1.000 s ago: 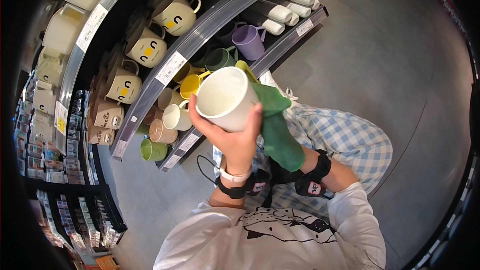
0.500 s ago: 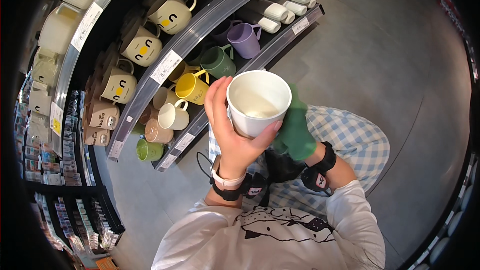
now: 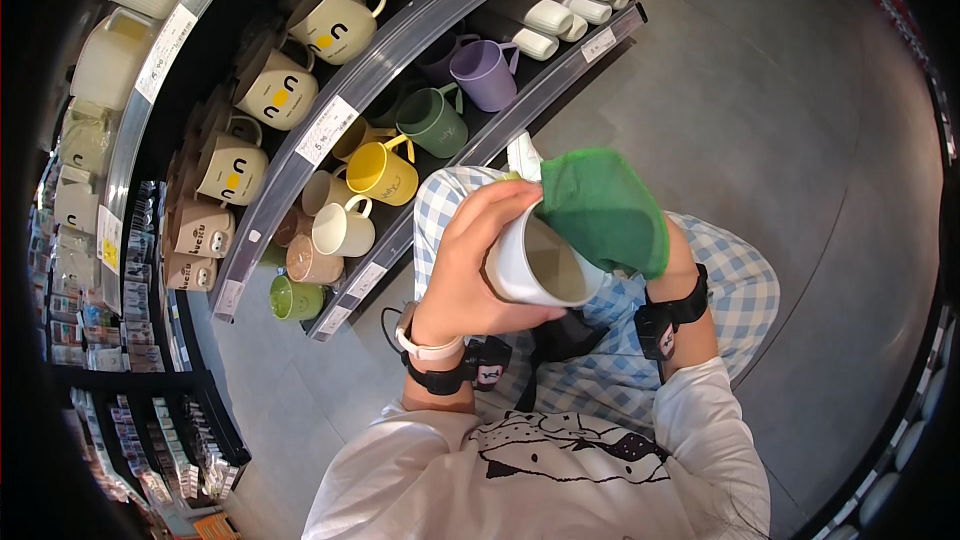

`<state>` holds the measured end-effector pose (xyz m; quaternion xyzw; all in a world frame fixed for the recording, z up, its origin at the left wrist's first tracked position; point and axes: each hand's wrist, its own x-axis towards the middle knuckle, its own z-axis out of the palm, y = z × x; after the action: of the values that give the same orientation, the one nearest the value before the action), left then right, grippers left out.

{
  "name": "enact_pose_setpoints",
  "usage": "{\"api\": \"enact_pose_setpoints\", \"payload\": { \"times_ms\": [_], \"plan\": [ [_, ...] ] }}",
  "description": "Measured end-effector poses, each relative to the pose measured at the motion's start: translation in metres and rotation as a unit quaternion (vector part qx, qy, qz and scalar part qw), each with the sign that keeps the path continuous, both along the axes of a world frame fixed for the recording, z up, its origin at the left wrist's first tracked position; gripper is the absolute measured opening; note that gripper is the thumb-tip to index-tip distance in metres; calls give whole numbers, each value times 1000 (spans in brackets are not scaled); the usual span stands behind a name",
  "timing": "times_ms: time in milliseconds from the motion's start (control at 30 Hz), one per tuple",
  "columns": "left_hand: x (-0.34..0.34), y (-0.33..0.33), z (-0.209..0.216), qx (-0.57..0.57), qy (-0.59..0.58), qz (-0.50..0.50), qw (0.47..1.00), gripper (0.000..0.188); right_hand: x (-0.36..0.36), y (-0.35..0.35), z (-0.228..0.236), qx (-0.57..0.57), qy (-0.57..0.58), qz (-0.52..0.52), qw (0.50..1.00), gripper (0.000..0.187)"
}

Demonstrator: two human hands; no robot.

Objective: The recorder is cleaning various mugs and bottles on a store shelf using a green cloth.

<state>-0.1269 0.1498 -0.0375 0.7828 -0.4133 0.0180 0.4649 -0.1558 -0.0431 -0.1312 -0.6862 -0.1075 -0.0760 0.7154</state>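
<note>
We see a smooth, glossy white mug (image 3: 540, 265), a soft matt green cloth (image 3: 603, 208), and glossy mugs along the shelf's (image 3: 300, 172) metal-looking edge

Person, seen from above. Top: white long-sleeved shirt (image 3: 560, 470) with a dark line drawing printed across the chest. Legs: trousers (image 3: 740, 280) in a blue-and-white check, just beyond the shirt. Left wrist: pale band (image 3: 428, 347), and next to it, on the shirt side, a black strap (image 3: 455, 377) bearing a small black unit. Right wrist: matching black strap (image 3: 672, 318) with its own unit.
</note>
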Motion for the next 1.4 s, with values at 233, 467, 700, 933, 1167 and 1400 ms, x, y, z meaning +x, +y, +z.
{"api": "enact_pose_setpoints", "payload": {
  "times_ms": [233, 467, 700, 933, 1167, 1400],
  "plan": [
    [3, 13, 6, -42, 75, -26, 996, 75, 1, -3, -16, 228, 219, 130, 940, 40],
    [5, 27, 15, 20, 71, -8, 997, 73, -6, -8, -26, 350, 247, 151, 891, 34],
    [7, 43, 0, -170, 160, -10, 972, 82, -10, 3, -4, 291, 143, -7, 946, 23],
    [5, 45, 2, -228, 144, 25, 963, 82, -13, 7, 13, 317, 116, 33, 941, 21],
    [5, 20, 12, 3, -10, 72, 997, 72, 6, 39, 45, 372, 133, 123, 910, 20],
    [8, 21, 13, 31, -63, 86, 994, 70, 39, 29, 37, 98, -88, 213, 968, 18]
  ]
}}
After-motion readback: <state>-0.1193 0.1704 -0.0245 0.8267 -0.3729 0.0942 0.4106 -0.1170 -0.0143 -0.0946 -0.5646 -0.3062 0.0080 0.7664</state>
